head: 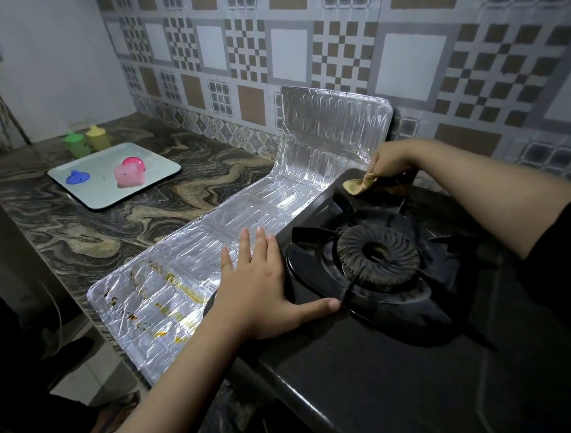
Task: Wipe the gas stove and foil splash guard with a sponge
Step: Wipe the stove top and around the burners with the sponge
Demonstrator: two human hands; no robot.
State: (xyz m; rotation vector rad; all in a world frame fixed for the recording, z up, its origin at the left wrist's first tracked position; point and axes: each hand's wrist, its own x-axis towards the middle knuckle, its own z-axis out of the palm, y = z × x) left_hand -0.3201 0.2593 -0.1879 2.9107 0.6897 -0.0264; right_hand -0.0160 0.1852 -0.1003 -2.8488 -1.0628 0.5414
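Observation:
A black gas stove (373, 356) fills the lower right, with a round burner (378, 258) under a black pan support. My right hand (392, 158) is shut on a tan sponge (360, 184), pressed onto the stove's far left corner. My left hand (262, 286) lies flat and open, fingers spread, across the stove's left edge and the foil. The silver foil splash guard (179, 269) lies flat on the counter left of the stove, with brown grease stains near its front end; its far panel (331, 127) stands upright against the tiled wall.
A white tray (104, 193) holding pink and blue plastic pieces sits far left on the marbled counter (90, 231). Green and yellow containers (85, 139) stand behind it. Another person stands at the left edge, one sandalled foot (105, 418) on the floor.

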